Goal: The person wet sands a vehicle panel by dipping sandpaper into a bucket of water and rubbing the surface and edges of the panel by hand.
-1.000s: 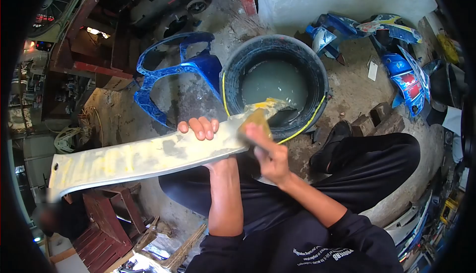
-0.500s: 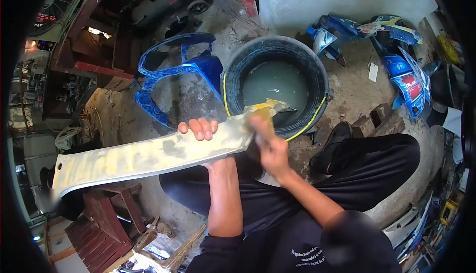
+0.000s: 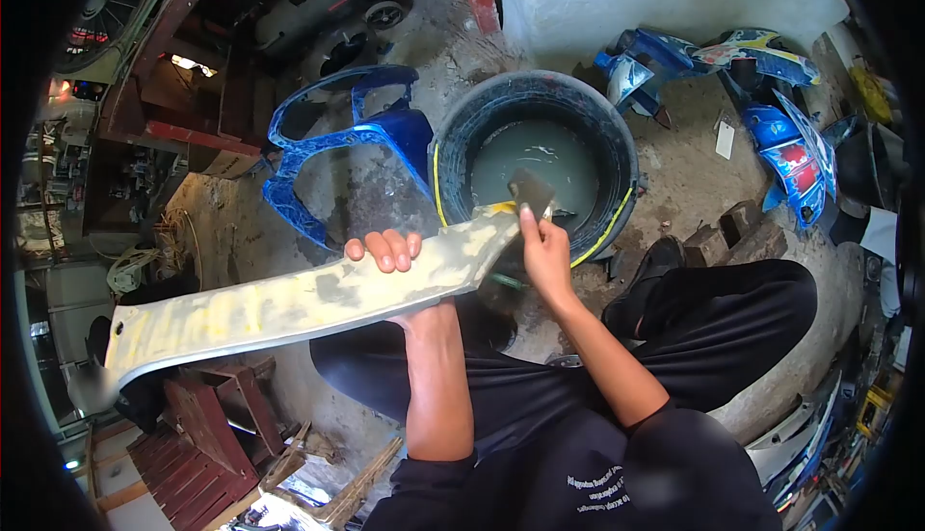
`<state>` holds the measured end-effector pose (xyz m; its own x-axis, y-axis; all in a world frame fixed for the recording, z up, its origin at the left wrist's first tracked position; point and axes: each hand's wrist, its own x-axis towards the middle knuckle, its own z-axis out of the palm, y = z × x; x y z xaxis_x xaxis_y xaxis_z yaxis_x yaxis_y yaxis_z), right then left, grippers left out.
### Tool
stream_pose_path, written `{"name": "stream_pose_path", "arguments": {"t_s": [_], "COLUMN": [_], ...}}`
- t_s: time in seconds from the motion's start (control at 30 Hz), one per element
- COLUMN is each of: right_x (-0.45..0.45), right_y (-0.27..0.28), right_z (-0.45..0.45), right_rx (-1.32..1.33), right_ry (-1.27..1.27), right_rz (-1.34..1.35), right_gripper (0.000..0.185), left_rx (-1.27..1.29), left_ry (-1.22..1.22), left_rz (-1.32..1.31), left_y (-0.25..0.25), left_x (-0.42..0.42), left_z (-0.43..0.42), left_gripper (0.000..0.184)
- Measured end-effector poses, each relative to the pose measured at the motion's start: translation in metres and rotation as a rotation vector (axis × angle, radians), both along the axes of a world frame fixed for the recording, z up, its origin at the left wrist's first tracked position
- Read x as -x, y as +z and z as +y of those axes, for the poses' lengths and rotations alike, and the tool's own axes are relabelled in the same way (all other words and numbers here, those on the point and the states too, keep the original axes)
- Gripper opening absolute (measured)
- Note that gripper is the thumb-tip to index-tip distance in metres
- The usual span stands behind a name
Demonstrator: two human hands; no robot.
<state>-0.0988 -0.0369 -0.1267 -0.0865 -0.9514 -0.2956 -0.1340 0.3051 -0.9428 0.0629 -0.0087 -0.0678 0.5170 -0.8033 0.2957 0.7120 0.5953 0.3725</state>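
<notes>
A long, curved panel (image 3: 270, 300), patched in cream and grey, slants across the view with its narrow right end at the bucket's near rim. My left hand (image 3: 387, 250) is closed around the panel's middle, fingers over the upper edge and palm underneath. At the narrow end, my right hand (image 3: 547, 252) pinches a small grey-brown sheet of sandpaper (image 3: 531, 190) between thumb and fingers. The sandpaper sits over the yellow-marked tip, above the bucket; whether it touches the panel I cannot tell. Behind it stands a black bucket (image 3: 453, 136) holding cloudy grey water.
A scuffed blue frame-shaped panel (image 3: 390, 134) lies left of the bucket. Blue fairing pieces (image 3: 795, 155) rest at the right near the wall. A wooden block (image 3: 742, 227) is beside my foot. At lower left stands a dark red slatted wooden piece (image 3: 188, 439).
My right hand has shifted slightly right and up off the panel's surface, and the sandpaper now shows past the tip. My left hand keeps its hold with the panel almost unmoved.
</notes>
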Motion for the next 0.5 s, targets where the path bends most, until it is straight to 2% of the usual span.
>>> {"name": "stream_pose_path", "arguments": {"t_s": [0.1,0.2,0.23,0.27,0.3,0.37,0.43,0.5], "right_x": [-0.007,-0.010,0.005,0.004,0.003,-0.003,-0.005,-0.020], "right_y": [0.003,0.008,0.008,-0.005,-0.009,-0.007,0.019,0.016], "right_z": [0.027,0.034,0.021,0.007,-0.006,-0.006,0.014,0.027], "right_rx": [0.100,0.237,0.044,0.046,0.023,-0.044,0.010,0.227], "right_ry": [0.107,0.062,0.139,0.058,0.003,0.035,0.148,0.028], "right_rz": [-0.138,-0.117,0.024,0.016,0.010,-0.024,0.008,-0.117], "right_gripper": [0.049,0.048,0.053,0.059,0.057,0.054,0.052,0.054], "left_rx": [-0.029,-0.032,-0.036,-0.040,-0.043,-0.040,-0.037,-0.033], "left_ry": [0.029,0.044,0.048,0.053,0.055,0.047,0.038,0.027], "left_rz": [0.021,0.030,0.030,0.032,0.032,0.017,0.012,0.027], "left_y": [-0.001,-0.002,-0.002,0.000,0.002,0.003,0.001,-0.001], "left_x": [-0.003,-0.003,-0.003,-0.001,0.000,-0.002,-0.002,-0.005], "left_z": [0.002,0.002,0.003,0.002,0.001,0.000,0.000,0.000], "left_gripper": [0.035,0.035,0.035,0.036,0.036,0.036,0.036,0.038]}}
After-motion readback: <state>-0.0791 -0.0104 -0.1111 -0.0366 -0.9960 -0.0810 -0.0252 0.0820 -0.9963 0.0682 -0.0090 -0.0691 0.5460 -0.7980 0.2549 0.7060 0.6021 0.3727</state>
